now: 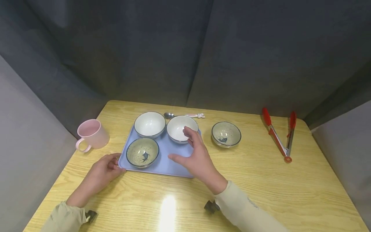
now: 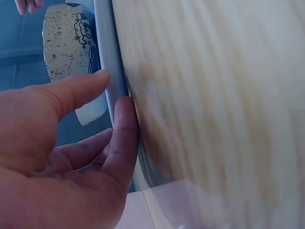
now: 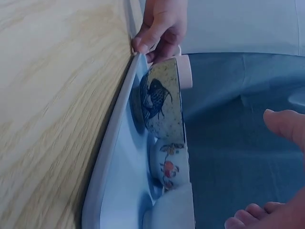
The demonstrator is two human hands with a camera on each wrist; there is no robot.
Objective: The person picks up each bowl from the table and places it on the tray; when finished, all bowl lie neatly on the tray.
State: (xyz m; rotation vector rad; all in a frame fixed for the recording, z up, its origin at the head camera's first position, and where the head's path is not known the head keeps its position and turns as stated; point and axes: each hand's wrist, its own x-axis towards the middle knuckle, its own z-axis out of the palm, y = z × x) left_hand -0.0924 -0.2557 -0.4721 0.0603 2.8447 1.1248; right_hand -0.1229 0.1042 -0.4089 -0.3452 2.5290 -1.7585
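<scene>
A light blue tray lies on the table, its left front corner held between the thumb and fingers of my left hand. On the tray's front left stands a speckled bowl with a dark fish inside. Two white bowls stand along the back, the left white bowl and the right white bowl. My right hand hovers over the tray's right side, thumb and fingers spread apart with nothing between them. Its fingertips overlap the right white bowl in the head view. In the left wrist view, the thumb meets the tray rim.
Right of the tray, a second speckled bowl sits on the table. Behind the tray lies a spoon with a white and pink handle. A pink mug stands at the left, red-tipped tongs lie spread at the right.
</scene>
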